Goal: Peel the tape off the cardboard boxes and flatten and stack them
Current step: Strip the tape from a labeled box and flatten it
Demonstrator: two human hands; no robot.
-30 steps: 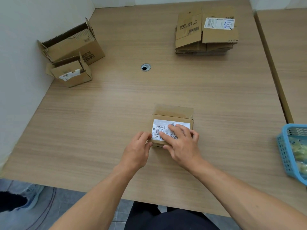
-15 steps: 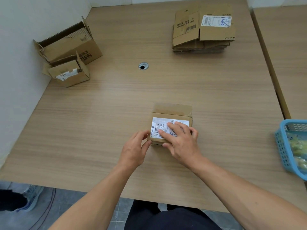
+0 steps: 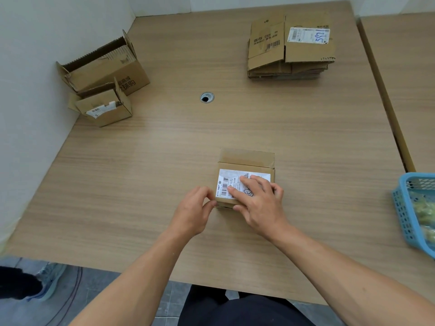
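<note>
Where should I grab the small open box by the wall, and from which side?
Probably pinch the small open box's upright right flap, coming from the right: the wall closes off its left, the larger open box sits close behind, and that flap stands free.

Your left hand [image 3: 195,209] curls, fingertips pinching a corner of the small box [image 3: 247,161]; your right hand [image 3: 256,201] presses flat on top, fingers spread.
</note>
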